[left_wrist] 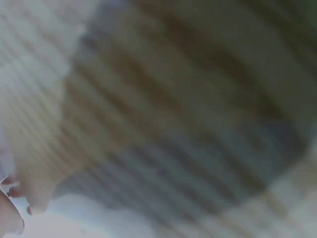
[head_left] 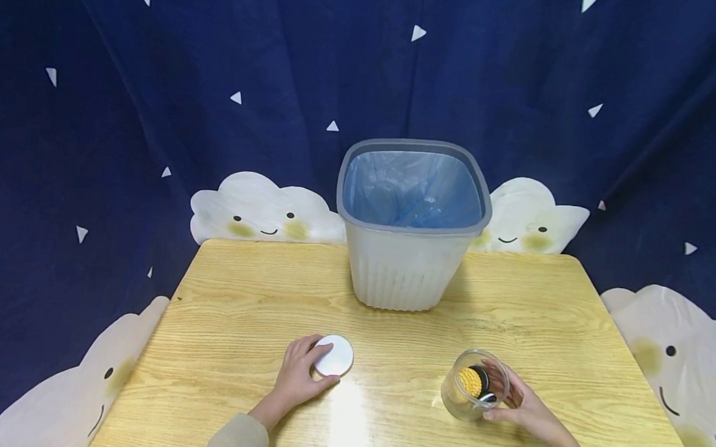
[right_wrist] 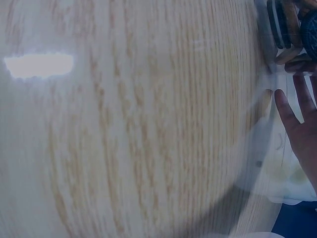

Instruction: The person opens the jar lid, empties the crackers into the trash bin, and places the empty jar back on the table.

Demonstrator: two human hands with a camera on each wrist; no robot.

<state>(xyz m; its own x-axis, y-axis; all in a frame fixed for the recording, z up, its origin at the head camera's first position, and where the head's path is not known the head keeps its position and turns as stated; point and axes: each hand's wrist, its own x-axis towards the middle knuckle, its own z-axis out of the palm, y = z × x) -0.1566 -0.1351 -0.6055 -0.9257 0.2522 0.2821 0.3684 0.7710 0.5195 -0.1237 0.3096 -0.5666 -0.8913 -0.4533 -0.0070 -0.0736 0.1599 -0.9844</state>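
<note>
On the table's near half, my left hand (head_left: 300,372) holds a flat white round lid (head_left: 337,356) between thumb and fingers. My right hand (head_left: 526,408) grips a clear round jar (head_left: 453,396) from its right side, thumb toward me and fingers behind. Inside the jar lie a yellow textured round piece (head_left: 469,381) and dark sandwich cookies (head_left: 481,379). The right wrist view shows a dark embossed cookie (right_wrist: 311,37) through the jar wall, above spread fingers (right_wrist: 286,106). In the left wrist view only blurred fingertips (left_wrist: 10,220) appear at the lower left corner.
A white bin (head_left: 404,272) with a grey rim and a blue-looking liner stands at the table's back middle. The wooden table (head_left: 254,278) has a bright glare near its front. Behind hangs a dark blue curtain (head_left: 282,59) with white clouds.
</note>
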